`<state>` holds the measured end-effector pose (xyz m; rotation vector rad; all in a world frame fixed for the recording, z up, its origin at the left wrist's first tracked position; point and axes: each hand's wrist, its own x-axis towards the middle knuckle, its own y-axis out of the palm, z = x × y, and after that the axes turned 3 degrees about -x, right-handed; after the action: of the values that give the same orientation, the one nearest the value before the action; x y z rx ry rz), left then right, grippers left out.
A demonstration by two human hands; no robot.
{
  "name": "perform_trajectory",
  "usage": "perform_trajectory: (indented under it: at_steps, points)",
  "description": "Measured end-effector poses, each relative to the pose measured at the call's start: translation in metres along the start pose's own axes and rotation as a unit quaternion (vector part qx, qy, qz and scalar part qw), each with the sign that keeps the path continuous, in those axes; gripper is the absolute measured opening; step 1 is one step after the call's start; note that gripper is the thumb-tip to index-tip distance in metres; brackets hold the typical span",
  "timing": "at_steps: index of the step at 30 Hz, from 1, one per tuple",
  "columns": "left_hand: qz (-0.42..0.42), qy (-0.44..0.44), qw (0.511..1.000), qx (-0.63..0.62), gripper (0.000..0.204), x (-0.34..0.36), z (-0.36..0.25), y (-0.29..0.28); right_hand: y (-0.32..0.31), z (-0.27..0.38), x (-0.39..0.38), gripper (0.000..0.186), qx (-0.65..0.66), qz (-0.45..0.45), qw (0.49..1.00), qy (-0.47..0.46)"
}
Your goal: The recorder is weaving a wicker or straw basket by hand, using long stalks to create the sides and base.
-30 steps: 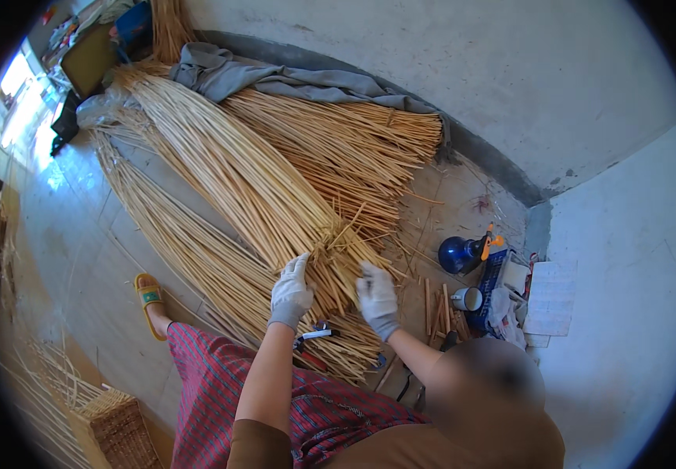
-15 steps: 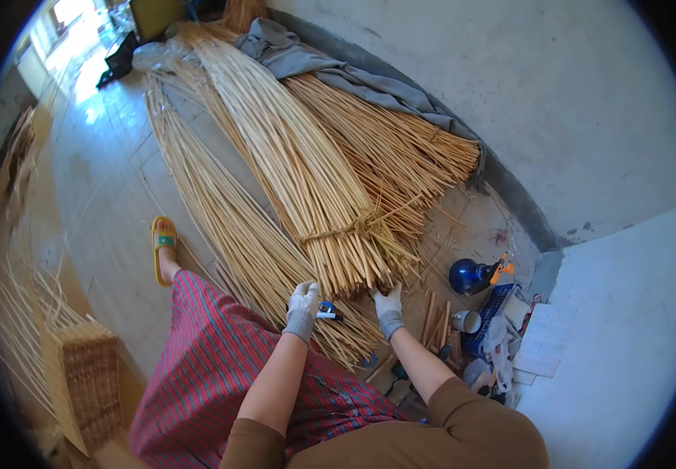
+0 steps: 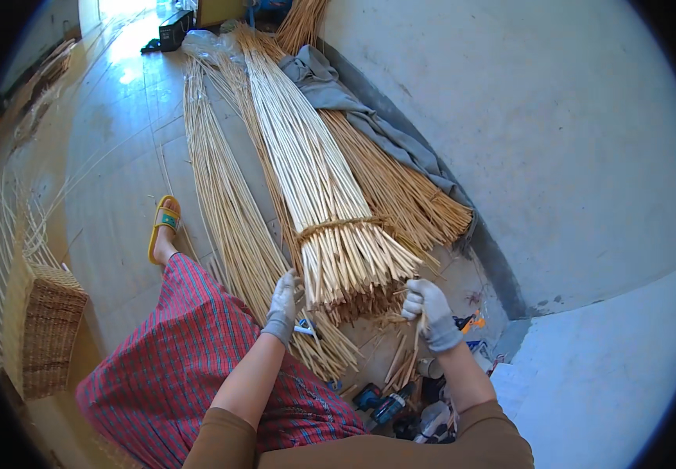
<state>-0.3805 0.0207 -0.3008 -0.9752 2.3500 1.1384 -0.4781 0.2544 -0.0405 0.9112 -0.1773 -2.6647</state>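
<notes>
A thick bundle of pale wicker rods [image 3: 306, 164] lies lengthwise in front of me, its cut ends toward me and a twisted tie [image 3: 338, 224] around it near that end. My left hand [image 3: 281, 301], in a white glove, is at the left side of the cut ends, fingers stretched up and apart; whether it touches the bundle is unclear. At the right corner of the ends, my gloved right hand [image 3: 425, 303] is closed, with a thin pale rod showing below its fingers. A looser bundle of thinner rods [image 3: 224, 187] lies to the left.
Browner rods [image 3: 400, 172] lie on the right, partly under a grey cloth [image 3: 330, 90] along the wall. Near my right arm are a drill [image 3: 367, 397], short rod pieces [image 3: 400, 363] and plastic bags. A woven basket [image 3: 48, 336] stands at the left.
My right hand has moved from under the cut ends to their right corner and closed. My left hand has shifted slightly left. The bundle's cut ends now face me more, and the view has turned.
</notes>
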Motion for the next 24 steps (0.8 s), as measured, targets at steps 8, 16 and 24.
perform_trajectory:
  at_steps: [8,16,24]
  points:
    - [0.136,-0.061,0.958,-0.245,0.058,-0.032,-0.095,0.058,0.013,0.050,-0.089,0.024,0.167,0.157,0.972,-0.050]
    - [0.206,0.172,0.841,0.469,0.075,-0.061,-0.077,0.104,-0.116,-0.098,0.037,0.032,0.235,-0.206,0.950,0.016]
    - [0.243,-0.094,0.960,0.101,0.087,0.010,0.046,0.050,-0.040,-0.129,0.027,0.042,-0.520,-0.174,0.767,-0.333]
